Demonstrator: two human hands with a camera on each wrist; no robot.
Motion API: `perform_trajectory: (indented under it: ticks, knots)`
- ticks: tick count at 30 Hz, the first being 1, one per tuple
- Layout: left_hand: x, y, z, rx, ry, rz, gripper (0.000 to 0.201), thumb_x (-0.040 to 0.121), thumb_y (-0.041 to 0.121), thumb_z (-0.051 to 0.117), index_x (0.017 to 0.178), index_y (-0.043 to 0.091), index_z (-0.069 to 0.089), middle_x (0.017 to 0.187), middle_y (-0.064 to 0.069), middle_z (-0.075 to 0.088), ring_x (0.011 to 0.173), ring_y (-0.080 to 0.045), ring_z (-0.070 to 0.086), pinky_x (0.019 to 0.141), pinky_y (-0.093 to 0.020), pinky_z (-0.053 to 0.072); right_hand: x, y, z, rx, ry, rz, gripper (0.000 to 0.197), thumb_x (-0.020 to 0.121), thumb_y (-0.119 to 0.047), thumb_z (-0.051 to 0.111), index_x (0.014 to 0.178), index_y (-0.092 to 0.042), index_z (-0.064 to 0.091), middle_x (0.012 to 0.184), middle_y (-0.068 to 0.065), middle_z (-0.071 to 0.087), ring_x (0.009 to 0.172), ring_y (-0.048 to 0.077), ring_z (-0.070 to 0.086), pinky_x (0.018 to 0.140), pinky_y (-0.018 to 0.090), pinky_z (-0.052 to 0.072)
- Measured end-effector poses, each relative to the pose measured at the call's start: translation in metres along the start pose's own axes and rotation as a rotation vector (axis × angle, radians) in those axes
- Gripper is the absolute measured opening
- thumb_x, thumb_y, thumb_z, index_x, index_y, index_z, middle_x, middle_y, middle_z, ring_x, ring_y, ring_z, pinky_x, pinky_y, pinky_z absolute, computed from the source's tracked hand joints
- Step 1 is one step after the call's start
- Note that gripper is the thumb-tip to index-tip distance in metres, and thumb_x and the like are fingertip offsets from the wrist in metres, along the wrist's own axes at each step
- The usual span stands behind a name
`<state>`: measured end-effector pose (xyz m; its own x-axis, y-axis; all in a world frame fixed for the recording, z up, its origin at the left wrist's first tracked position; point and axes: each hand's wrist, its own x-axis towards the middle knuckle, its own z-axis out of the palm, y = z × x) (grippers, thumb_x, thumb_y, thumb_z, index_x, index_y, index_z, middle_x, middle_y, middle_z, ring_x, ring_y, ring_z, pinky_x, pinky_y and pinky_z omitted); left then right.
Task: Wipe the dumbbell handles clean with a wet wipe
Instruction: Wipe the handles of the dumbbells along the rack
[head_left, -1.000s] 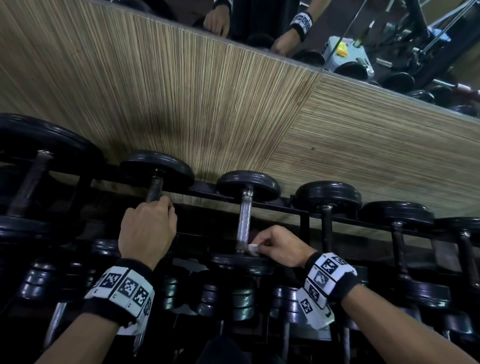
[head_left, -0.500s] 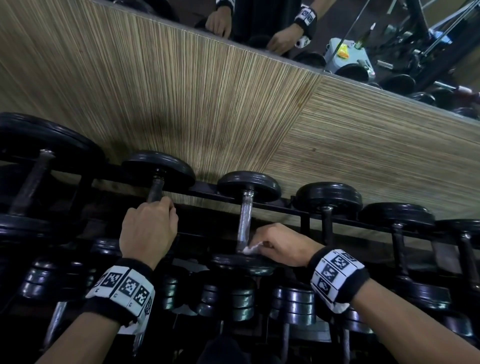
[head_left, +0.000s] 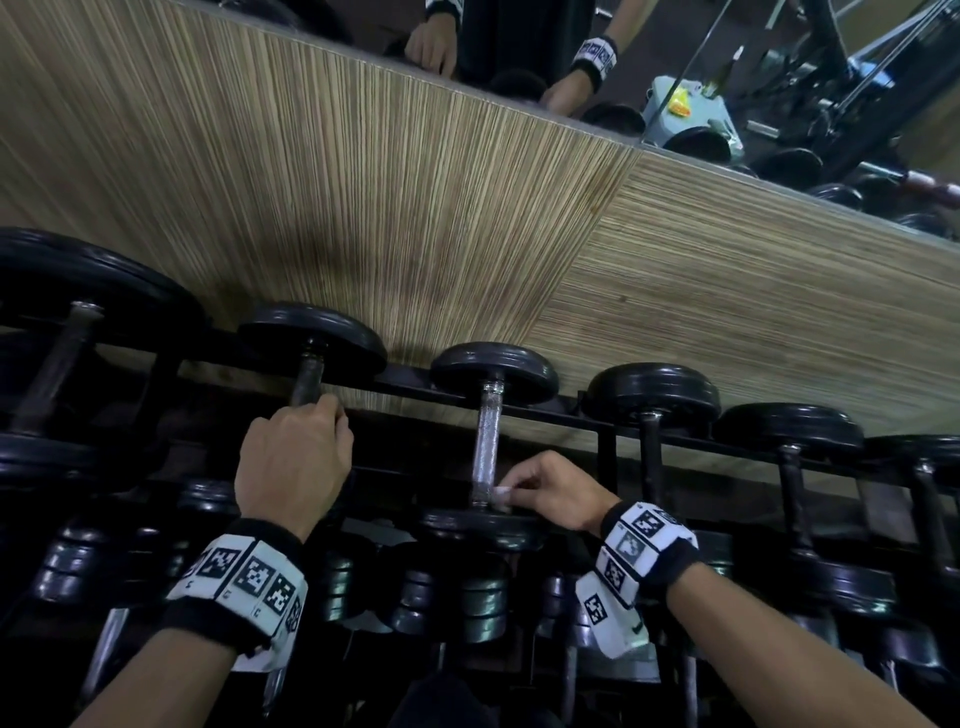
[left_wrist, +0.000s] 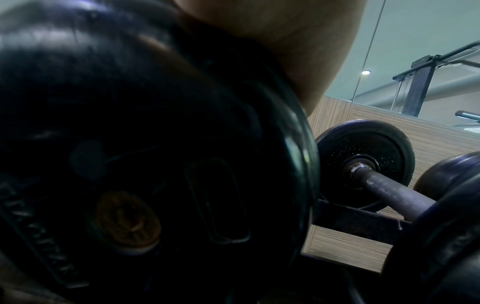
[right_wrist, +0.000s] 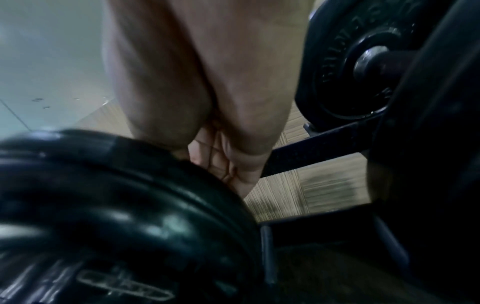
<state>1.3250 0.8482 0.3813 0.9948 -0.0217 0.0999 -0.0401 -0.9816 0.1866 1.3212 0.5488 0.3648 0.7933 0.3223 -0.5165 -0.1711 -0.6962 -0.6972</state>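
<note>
Black dumbbells lie in a row on a dark rack (head_left: 519, 410). My left hand (head_left: 296, 462) is wrapped round the dark handle (head_left: 307, 382) of the second dumbbell from the left. The middle dumbbell has a shiny knurled handle (head_left: 488, 441). My right hand (head_left: 545, 491) pinches a small white wet wipe (head_left: 500, 496) against the near end of that handle, just above the near plate (head_left: 478, 525). In the left wrist view a big black plate (left_wrist: 145, 156) fills the frame. In the right wrist view my right hand's fingers (right_wrist: 228, 156) curl behind a black plate (right_wrist: 124, 205); the wipe is hidden there.
A wood-grain wall panel (head_left: 415, 208) rises right behind the rack, with a mirror (head_left: 727, 62) above it. More dumbbells (head_left: 654, 395) lie to the right, and smaller ones (head_left: 483, 603) sit on a lower tier below my hands.
My right hand with the wipe has shifted slightly at the near end of the shiny handle, its wrist turning. My left hand has kept its grip on the dark handle.
</note>
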Motion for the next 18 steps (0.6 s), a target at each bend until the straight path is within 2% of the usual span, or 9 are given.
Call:
perform_trajectory:
  ticks: [2,4,6,8,10,11,13,18]
  knots:
    - [0.000,0.000,0.000,0.006,-0.003,-0.003,0.011,0.088,0.020,0.066,0.086,0.010,0.064,0.062,-0.007,0.063,0.055,-0.029,0.058,0.054,-0.032,0.029,-0.012,-0.008,-0.007,-0.027,0.007,-0.014,0.018,0.093,-0.023,0.071,0.087,-0.008,0.079,0.091,0.003,0.078,0.086,0.016,0.072,0.084,0.026,0.053]
    - [0.000,0.000,0.001,0.012,-0.008,-0.005,0.011,0.089,0.020,0.065,0.087,0.010,0.064,0.062,-0.006,0.062,0.055,-0.029,0.058,0.054,-0.032,0.028,-0.023,-0.020,-0.013,-0.093,-0.018,-0.057,0.019,0.093,-0.026,0.070,0.089,-0.010,0.079,0.090,0.000,0.078,0.084,0.010,0.071,0.081,0.024,0.054]
    - [0.000,0.000,0.001,0.013,-0.010,0.003,0.010,0.089,0.021,0.064,0.087,0.010,0.064,0.063,-0.006,0.062,0.055,-0.028,0.058,0.055,-0.032,0.028,-0.029,-0.036,-0.017,-0.161,-0.061,-0.139,0.019,0.095,-0.027,0.067,0.096,-0.011,0.078,0.094,0.001,0.076,0.086,0.009,0.068,0.080,0.022,0.054]
    - [0.000,0.000,0.001,0.007,-0.008,0.006,0.010,0.089,0.021,0.064,0.088,0.011,0.064,0.063,-0.006,0.062,0.056,-0.029,0.058,0.055,-0.033,0.028,-0.026,-0.050,-0.014,-0.286,-0.078,-0.264,0.020,0.098,-0.024,0.063,0.106,-0.011,0.077,0.102,0.002,0.073,0.091,0.009,0.064,0.078,0.011,0.046]
    - [-0.001,-0.001,0.001,0.003,-0.005,0.006,0.010,0.089,0.020,0.065,0.088,0.011,0.064,0.063,-0.006,0.062,0.056,-0.030,0.058,0.055,-0.033,0.028,-0.016,-0.056,-0.008,-0.434,-0.069,-0.378,0.022,0.100,-0.017,0.058,0.114,-0.012,0.074,0.109,0.002,0.070,0.099,0.010,0.061,0.084,0.008,0.040]
    - [-0.001,-0.001,0.000,0.002,-0.004,0.006,0.010,0.089,0.020,0.065,0.087,0.011,0.064,0.063,-0.006,0.062,0.056,-0.030,0.058,0.055,-0.032,0.028,-0.011,-0.058,-0.007,-0.485,-0.078,-0.398,0.023,0.100,-0.015,0.056,0.115,-0.012,0.073,0.110,0.003,0.069,0.103,0.013,0.061,0.088,0.012,0.041]
    - [-0.001,-0.001,0.000,0.003,-0.008,0.012,0.010,0.088,0.021,0.066,0.087,0.011,0.064,0.063,-0.006,0.062,0.056,-0.030,0.058,0.055,-0.032,0.027,-0.008,-0.053,-0.007,-0.498,-0.104,-0.386,0.022,0.099,-0.016,0.057,0.113,-0.013,0.074,0.110,0.004,0.070,0.103,0.016,0.063,0.091,0.023,0.046]
    - [-0.001,-0.001,0.001,-0.005,-0.001,0.030,0.010,0.089,0.021,0.065,0.088,0.011,0.064,0.063,-0.005,0.063,0.056,-0.028,0.059,0.054,-0.032,0.029,-0.018,-0.035,-0.014,-0.397,-0.058,-0.312,0.018,0.098,-0.018,0.061,0.104,-0.007,0.074,0.105,0.001,0.071,0.093,0.009,0.064,0.078,0.013,0.044]
